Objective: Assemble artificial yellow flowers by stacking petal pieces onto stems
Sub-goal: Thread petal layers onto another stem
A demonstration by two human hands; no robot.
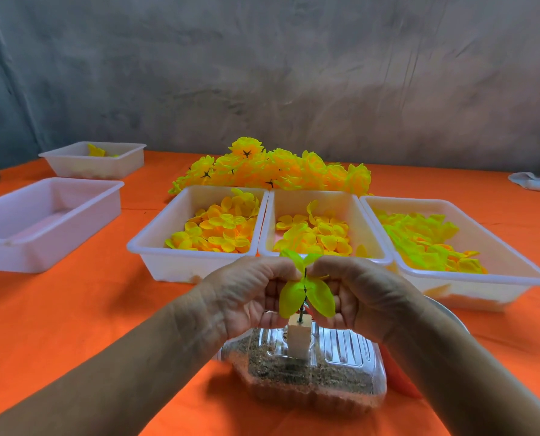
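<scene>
**Seat that petal square on the stem**

Lower centre of the frame: your left hand (246, 294) and right hand (359, 294) both pinch the yellow-green fabric petal piece (306, 295) threaded on the thin dark wire stem (305, 275). I'd push down evenly, keeping the stem upright in its white block (298, 338).

Left fingertips (282, 272): hidden behind petals.
White cloth (535, 182): cut by right edge.
Metal bowl (447, 313): mostly hidden behind right hand (366, 294).
</scene>
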